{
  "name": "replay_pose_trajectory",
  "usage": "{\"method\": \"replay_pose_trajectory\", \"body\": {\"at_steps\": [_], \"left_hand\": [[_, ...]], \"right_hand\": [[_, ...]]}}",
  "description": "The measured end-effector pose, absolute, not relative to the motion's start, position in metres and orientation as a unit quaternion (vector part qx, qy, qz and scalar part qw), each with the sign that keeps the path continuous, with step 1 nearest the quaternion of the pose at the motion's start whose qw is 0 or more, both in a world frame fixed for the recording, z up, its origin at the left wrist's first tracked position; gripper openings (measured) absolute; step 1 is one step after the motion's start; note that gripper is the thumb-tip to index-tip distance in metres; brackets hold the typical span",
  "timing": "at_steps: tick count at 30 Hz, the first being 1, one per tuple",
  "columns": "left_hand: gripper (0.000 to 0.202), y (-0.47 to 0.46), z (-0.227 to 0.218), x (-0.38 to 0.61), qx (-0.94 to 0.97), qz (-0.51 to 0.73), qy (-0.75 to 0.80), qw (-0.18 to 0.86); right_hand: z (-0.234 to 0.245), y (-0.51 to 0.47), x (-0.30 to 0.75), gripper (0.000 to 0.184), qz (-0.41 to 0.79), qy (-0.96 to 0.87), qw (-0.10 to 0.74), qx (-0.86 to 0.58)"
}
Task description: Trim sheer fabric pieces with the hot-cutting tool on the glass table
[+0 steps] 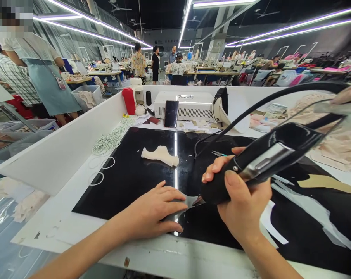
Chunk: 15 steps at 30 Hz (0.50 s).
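Observation:
My right hand is wrapped round the black grip of a corded hand tool, whose tip points down at the glossy black work surface. A black cable runs from the tool up to the right. My left hand lies flat on the black surface with fingers stretched out, just left of the tool's tip, pressing what looks like a thin clear piece. A beige cut fabric piece lies farther back on the surface.
A heap of white elastic rings lies at the left. A phone, a white box machine, a red bottle and a black spool stand at the back. Beige fabric piles on the right. People work at tables behind.

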<state>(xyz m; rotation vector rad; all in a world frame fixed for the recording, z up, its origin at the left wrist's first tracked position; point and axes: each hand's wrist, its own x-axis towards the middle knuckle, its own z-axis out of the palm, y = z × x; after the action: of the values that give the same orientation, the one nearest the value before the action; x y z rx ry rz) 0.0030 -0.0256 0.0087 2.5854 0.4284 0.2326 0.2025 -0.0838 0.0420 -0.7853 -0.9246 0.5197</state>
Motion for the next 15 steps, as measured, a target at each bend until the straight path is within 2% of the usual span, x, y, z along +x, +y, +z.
{"method": "replay_pose_trajectory", "body": {"at_steps": [8,15], "left_hand": [[0.053,-0.026,0.008,-0.001,0.951,0.083,0.162,0.249],[0.05,-0.026,0.005,-0.002,0.953,0.076,0.164,0.242]], "right_hand": [[0.038,-0.084,0.2,0.033,0.248,-0.447,0.782,-0.357],[0.043,-0.083,0.21,0.037,0.213,-0.421,0.8,-0.37]]}}
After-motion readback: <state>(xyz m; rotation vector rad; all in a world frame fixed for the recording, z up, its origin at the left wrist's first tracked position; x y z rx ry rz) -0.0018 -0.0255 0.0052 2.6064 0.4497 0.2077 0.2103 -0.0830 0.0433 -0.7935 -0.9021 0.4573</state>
